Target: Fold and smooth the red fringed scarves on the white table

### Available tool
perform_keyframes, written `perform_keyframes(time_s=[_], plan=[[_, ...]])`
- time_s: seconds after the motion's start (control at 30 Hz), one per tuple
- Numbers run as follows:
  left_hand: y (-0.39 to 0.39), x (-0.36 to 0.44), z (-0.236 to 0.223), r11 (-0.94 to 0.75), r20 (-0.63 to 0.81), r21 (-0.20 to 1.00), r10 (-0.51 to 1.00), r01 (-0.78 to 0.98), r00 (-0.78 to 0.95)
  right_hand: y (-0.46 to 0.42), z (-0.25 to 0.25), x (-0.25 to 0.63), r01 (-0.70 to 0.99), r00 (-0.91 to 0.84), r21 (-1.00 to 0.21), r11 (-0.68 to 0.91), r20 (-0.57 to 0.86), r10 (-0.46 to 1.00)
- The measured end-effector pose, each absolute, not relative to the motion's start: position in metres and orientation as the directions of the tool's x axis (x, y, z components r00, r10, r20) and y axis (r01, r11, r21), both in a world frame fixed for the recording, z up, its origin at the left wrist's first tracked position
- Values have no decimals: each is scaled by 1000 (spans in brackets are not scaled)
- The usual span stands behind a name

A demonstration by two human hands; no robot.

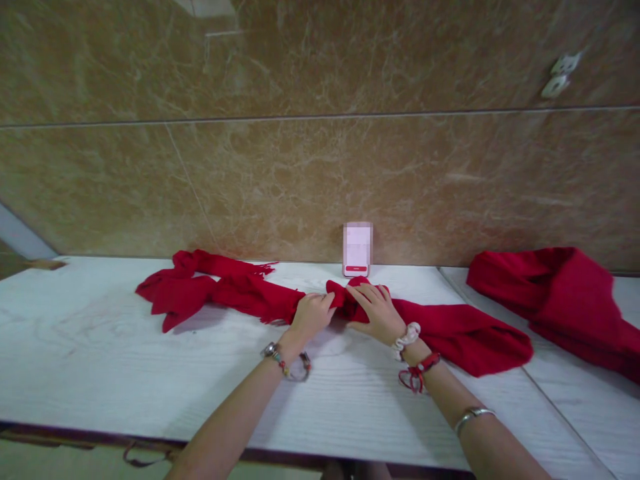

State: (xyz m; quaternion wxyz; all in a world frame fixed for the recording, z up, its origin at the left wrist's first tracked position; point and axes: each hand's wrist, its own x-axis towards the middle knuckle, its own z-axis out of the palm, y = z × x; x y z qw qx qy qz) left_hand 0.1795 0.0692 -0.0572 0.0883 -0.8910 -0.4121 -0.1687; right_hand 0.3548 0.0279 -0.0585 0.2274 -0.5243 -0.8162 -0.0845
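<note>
A long red scarf (465,333) with fringed ends lies bunched across the white table, gathered at its middle. My left hand (313,317) is closed on the gathered cloth, pinching a fold between thumb and fingers. Just to the right, my right hand (377,312) rests over the bunched part, its fingers spread on top of the cloth and the thumb apart. The fringed tails stretch off to the left, and a wide loose part lies to the right. Whatever is under my right palm is hidden.
A phone (357,250) with a lit screen leans upright against the brown marbled wall (280,180), behind my hands. Another heap of red cloth (560,293) lies at the right. The white table (100,360) has a seam on the right, and its front edge is near me.
</note>
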Motion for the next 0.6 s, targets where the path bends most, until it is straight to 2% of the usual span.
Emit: perform_keyframes(time_s=[0.13, 0.27, 0.37, 0.47, 0.53, 0.6], plan=[[65, 198, -57, -713, 407, 118, 670, 692, 621, 33, -61, 359, 909, -162, -247, 336, 532, 831], [63, 194, -63, -772, 498, 209, 612, 600, 614, 36, -61, 361, 875, -96, -344, 341, 568, 818], [69, 180, -66, -804, 533, 116, 546, 583, 647, 35, -58, 362, 807, 18, -477, 349, 611, 791], [79, 161, -61, -759, 520, 22, 565, 651, 641, 35, -51, 368, 675, 211, -646, 356, 631, 746], [86, 149, -55, -708, 524, 6, 604, 706, 601, 37, -48, 377, 514, 398, -780, 356, 585, 706], [91, 138, -50, -655, 541, 7, 638, 756, 547, 40, -48, 390, 293, 590, -886, 360, 463, 661]])
